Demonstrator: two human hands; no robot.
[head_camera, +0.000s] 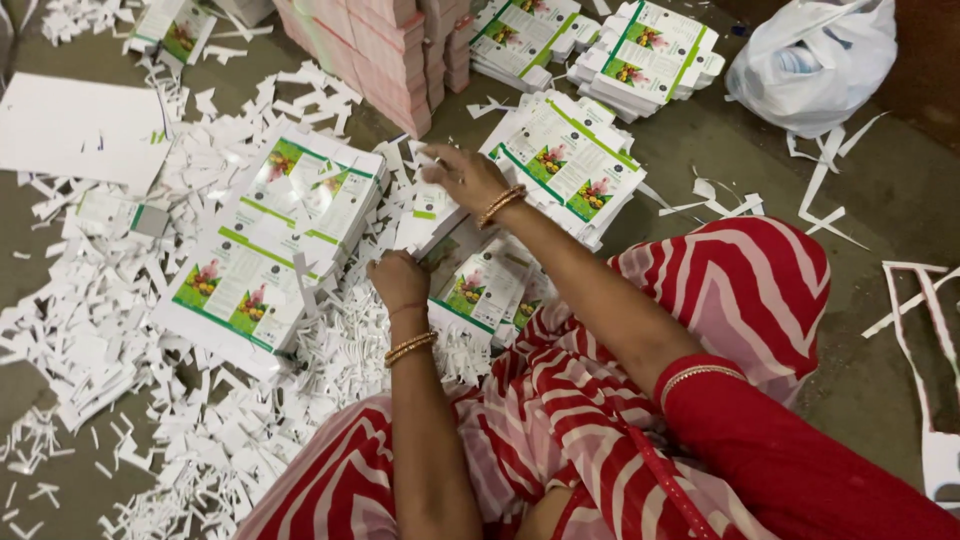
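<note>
The small bundle of flat printed cartons (432, 215) sits between the two hands, just ahead of the person's knees on the floor (880, 200). Its long axis runs from near-left to far-right, tilting away from the person. The left hand (398, 282) is curled shut on the bundle's near end. The right hand (462, 178) lies over the far end with fingers spread and pressing on the top sheet (whether its fingertips pinch an edge or only rest there cannot be told). So the hands stand apart, one at each end of the bundle, with the left one nearer the body and the right one farther out and a little to the right.

Under and just right of the bundle lies another stack of cartons (485, 290), partly covered by the right forearm. To the left, touching the bundle's side, is a larger stack of uncut printed sheets (270, 240) with green bands and fruit pictures. A third stack (565, 160) lies just beyond the right hand. White paper trimmings (90, 330) litter the floor to the left and near side. Farther off stand pink bundles (370, 50) and a white plastic bag (815, 60), well apart from both hands.
</note>
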